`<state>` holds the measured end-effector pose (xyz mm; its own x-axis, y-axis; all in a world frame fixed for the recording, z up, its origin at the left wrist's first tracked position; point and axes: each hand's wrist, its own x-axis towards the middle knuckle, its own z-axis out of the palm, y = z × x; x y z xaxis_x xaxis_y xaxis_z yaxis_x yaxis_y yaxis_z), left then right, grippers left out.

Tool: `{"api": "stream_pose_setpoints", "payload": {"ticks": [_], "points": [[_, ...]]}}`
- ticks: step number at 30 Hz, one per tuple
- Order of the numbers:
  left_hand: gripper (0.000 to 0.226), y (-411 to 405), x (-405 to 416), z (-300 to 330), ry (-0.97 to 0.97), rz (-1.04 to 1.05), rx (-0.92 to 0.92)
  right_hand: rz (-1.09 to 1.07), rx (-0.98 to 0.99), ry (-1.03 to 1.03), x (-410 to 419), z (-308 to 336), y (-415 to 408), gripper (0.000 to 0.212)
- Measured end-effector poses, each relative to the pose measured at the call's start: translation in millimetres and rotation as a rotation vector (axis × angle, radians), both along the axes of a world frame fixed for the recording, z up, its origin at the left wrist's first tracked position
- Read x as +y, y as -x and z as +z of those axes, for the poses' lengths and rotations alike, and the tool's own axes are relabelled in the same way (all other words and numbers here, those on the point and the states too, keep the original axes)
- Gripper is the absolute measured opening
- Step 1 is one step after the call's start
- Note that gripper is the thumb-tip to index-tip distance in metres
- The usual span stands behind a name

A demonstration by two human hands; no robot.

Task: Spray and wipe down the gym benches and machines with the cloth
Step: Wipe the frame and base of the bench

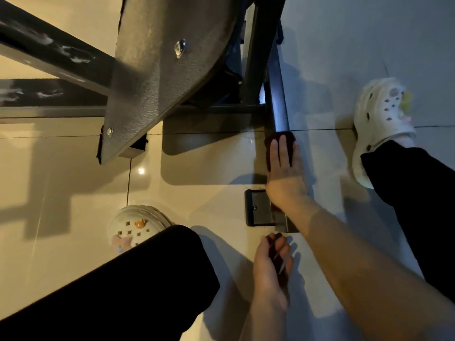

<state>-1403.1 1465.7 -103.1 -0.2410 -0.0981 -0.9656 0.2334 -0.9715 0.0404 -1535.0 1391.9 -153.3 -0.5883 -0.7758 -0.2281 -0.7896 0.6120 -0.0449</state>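
My right hand [283, 163] lies flat with straight fingers on a dark red cloth [291, 141], pressing it onto the low grey base rail [278, 102] of a gym machine. The rail runs along the floor and ends in a bolted foot plate [257, 210] just under my wrist. My left hand [269, 264] hovers over the floor nearer to me, fingers curled round a small dark object [277, 254] that is too hidden to identify. A large textured dark metal plate [162, 70] of the machine hangs above the floor at upper left.
The floor is glossy pale tile [73, 180]. My feet in white clogs stand either side of the rail, one at the left [136, 227] and one at the right [384, 119], with black trouser legs. A dark diagonal frame bar [54, 48] with white smears crosses the top left.
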Motion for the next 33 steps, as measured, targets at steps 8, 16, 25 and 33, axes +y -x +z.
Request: {"api": "stream_pose_setpoints", "payload": {"ticks": [8,16,25,33], "points": [[0.044,-3,-3,-6,-0.149,-0.034,0.051,0.267,0.14,0.036,-73,-12,52,0.053],[0.045,15,-13,5,-0.207,0.292,0.176,0.416,0.177,-0.26,-28,10,3,0.049],[0.061,2,-6,-1,-0.242,0.378,0.171,0.563,0.211,-0.439,13,24,-8,0.05],[0.062,8,-5,-6,-0.29,0.392,0.111,0.509,0.342,-0.252,-90,17,69,0.044]]}}
